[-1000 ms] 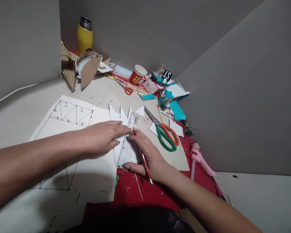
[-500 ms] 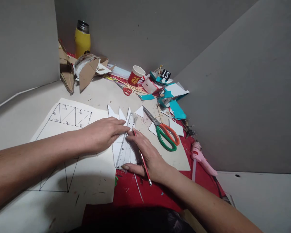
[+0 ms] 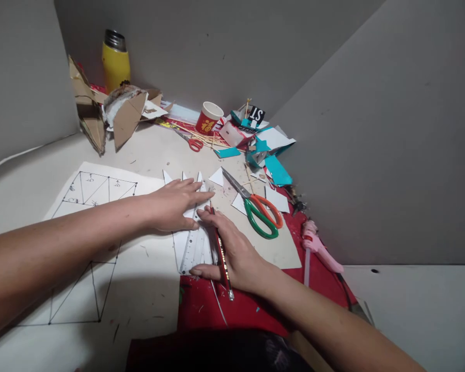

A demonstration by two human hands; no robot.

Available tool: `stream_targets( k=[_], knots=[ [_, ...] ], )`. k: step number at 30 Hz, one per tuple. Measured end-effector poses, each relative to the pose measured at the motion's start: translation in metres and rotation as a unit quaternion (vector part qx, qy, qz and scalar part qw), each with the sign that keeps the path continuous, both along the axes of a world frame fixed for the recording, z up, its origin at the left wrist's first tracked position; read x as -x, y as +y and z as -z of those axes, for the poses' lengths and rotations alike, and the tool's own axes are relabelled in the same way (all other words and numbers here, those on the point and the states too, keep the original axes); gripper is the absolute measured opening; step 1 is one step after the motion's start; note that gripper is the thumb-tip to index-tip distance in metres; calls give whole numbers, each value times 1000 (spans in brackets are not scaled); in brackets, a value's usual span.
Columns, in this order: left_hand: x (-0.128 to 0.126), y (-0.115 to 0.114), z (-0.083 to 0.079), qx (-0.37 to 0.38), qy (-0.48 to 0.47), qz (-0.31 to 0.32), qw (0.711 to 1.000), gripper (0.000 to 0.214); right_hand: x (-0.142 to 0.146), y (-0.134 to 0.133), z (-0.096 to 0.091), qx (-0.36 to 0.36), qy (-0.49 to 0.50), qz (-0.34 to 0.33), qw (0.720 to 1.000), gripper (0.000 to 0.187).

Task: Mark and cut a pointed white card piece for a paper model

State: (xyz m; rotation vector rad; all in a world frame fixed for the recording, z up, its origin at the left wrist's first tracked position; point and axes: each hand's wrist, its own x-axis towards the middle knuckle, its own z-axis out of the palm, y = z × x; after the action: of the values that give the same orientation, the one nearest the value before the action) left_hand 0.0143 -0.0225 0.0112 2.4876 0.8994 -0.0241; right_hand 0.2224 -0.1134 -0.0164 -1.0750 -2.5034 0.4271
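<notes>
My left hand (image 3: 174,204) lies flat with its fingers spread, over pointed white card pieces (image 3: 180,240) and the upper part of a clear ruler (image 3: 189,248). In my right hand (image 3: 238,253) is a dark red pencil (image 3: 223,261), eraser end towards me. Its thumb rests by the ruler's near end, and its fingertips are close to the ruler's middle. The pencil tip is hard to make out. Beside my right hand lie large scissors (image 3: 251,201) with green and orange handles. Left of the pieces, a paper sheet with a drawn triangle pattern (image 3: 108,178) runs under my left forearm.
A yellow bottle (image 3: 116,64), cardboard shapes (image 3: 129,121) and a red paper cup (image 3: 209,119) stand along the back. Small red-handled scissors (image 3: 196,144) and teal scraps (image 3: 277,170) lie nearby. A pink glue gun (image 3: 321,248) lies at right on red cloth (image 3: 240,315). Grey walls enclose the table.
My left hand's fingers have spread apart, and the hand lies flatter over the ruler and card. My right hand still holds the pencil. The whole view has shifted slightly.
</notes>
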Motion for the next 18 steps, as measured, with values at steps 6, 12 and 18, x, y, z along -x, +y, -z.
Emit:
stream_targets(
  k=[6, 12, 18],
  knots=[
    [1, 4, 0, 2, 22, 21, 1000, 66, -3, -3, -9, 9, -1, 4, 1000, 81],
    [-2, 4, -4, 8, 46, 17, 999, 67, -3, -22, -30, 3, 104, 38, 994, 40],
    [-2, 4, -5, 10, 36, 10, 999, 68, 19, -22, -35, 14, 124, 32, 992, 25]
  ],
)
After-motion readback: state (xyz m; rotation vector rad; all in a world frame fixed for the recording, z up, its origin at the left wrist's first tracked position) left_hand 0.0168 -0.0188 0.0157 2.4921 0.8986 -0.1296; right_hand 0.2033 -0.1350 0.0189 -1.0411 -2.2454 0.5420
